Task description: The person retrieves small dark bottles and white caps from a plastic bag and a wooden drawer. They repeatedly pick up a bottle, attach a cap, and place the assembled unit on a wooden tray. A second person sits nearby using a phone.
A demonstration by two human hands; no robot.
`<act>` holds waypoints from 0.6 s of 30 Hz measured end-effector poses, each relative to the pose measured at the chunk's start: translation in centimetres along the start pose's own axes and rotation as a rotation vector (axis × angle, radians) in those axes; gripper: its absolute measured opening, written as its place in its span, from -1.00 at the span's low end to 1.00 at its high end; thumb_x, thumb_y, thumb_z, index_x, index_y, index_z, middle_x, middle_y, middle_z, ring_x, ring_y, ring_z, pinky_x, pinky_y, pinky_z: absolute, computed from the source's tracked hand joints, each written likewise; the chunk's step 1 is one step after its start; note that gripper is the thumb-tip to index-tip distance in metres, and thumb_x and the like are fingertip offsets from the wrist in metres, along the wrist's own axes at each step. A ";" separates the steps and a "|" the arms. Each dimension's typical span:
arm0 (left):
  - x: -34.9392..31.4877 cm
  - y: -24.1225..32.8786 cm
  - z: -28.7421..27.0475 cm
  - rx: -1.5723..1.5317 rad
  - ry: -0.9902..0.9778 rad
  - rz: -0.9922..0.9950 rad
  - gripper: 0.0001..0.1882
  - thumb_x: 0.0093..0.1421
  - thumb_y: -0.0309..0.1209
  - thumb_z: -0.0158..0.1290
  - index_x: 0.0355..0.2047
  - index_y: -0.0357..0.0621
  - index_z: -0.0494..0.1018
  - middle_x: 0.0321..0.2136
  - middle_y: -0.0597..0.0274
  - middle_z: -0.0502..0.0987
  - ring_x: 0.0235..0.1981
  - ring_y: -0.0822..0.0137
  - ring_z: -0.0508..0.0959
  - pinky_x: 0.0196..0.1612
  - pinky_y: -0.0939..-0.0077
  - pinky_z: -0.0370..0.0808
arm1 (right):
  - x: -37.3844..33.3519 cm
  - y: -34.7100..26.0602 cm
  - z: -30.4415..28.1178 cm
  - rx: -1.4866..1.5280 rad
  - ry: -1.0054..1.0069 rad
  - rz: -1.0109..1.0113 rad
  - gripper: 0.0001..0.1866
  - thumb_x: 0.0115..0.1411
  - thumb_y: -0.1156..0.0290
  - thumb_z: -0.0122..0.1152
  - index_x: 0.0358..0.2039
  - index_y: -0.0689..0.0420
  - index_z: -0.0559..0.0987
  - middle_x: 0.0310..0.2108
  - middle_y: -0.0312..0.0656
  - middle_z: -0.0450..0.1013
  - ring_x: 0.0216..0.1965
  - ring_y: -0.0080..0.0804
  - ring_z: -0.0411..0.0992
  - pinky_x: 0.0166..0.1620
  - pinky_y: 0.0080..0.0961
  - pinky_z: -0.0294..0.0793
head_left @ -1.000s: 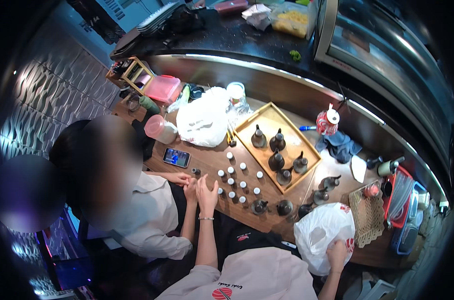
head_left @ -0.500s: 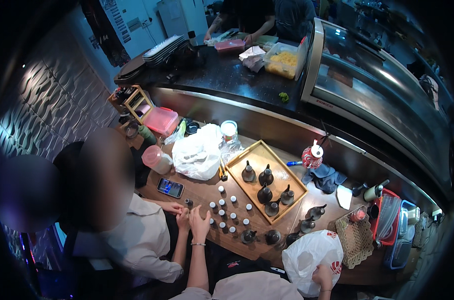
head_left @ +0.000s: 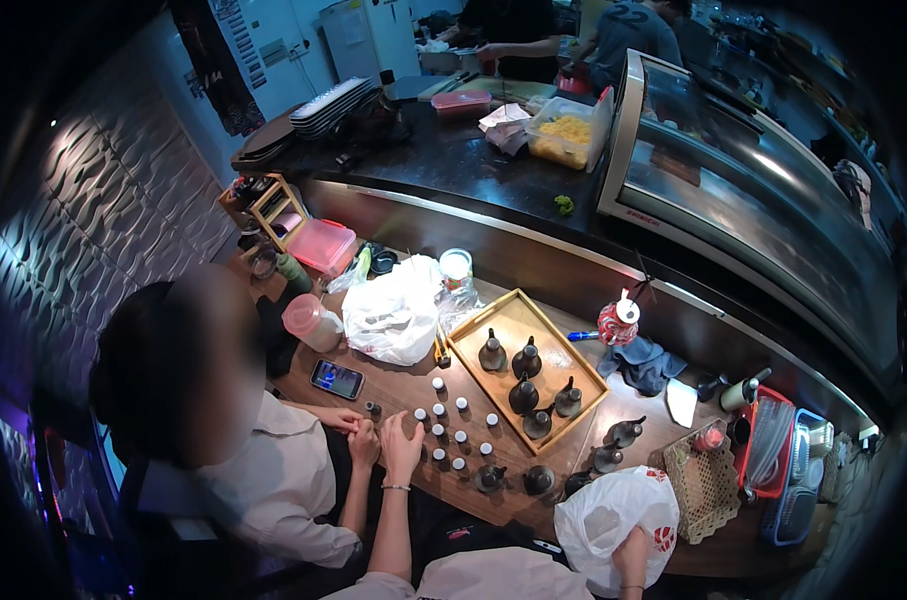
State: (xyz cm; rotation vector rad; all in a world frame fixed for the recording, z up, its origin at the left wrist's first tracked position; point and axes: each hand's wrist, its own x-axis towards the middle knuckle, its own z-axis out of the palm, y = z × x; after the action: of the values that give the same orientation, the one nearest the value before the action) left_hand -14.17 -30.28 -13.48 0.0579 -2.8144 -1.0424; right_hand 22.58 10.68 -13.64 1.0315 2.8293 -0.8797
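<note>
My left hand (head_left: 403,446), with a bracelet at its wrist, is raised over the near table edge. Its fingers are bent but apart, and nothing shows between them. Close beside it, a neighbour's hands (head_left: 361,432) are together near a small dark bottle (head_left: 373,408). Several small white-capped bottles (head_left: 461,436) stand to the right of my left hand. My right hand (head_left: 633,551) reaches into a white plastic bag (head_left: 601,520) at the near right, which hides its fingers. Dark round sauce pots with narrow spouts (head_left: 539,480) stand left of the bag.
A wooden tray (head_left: 586,403) holds several more dark pots. Left of it lie a knotted white bag (head_left: 394,315), a phone (head_left: 337,379) and a lidded tub (head_left: 312,320). Rightward are a cloth (head_left: 646,362), woven basket (head_left: 707,500) and red bin (head_left: 769,430). A raised counter (head_left: 424,160) runs behind.
My right hand has moved from the bag's edge further into it. My left hand has hardly moved. The people behind the counter have shifted, and the view has turned slightly.
</note>
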 end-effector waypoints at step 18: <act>-0.5 0.3 -0.7 -0.003 0.014 -0.022 -0.53 0.22 -0.24 0.27 0.05 -0.26 0.51 0.02 -0.09 0.53 0.12 -0.09 0.50 0.21 0.12 0.42 | 0.8 -3.8 -3.0 0.026 0.161 0.206 -0.66 -0.02 0.34 0.47 -0.42 0.40 0.59 -0.36 0.29 0.57 -0.22 0.32 0.56 -0.15 0.01 0.51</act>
State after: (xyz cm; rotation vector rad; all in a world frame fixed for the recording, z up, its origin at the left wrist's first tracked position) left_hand -13.53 -30.49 -12.83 0.0964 -2.8058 -1.0464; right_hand 20.19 10.30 -9.33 1.4281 2.7727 -0.8516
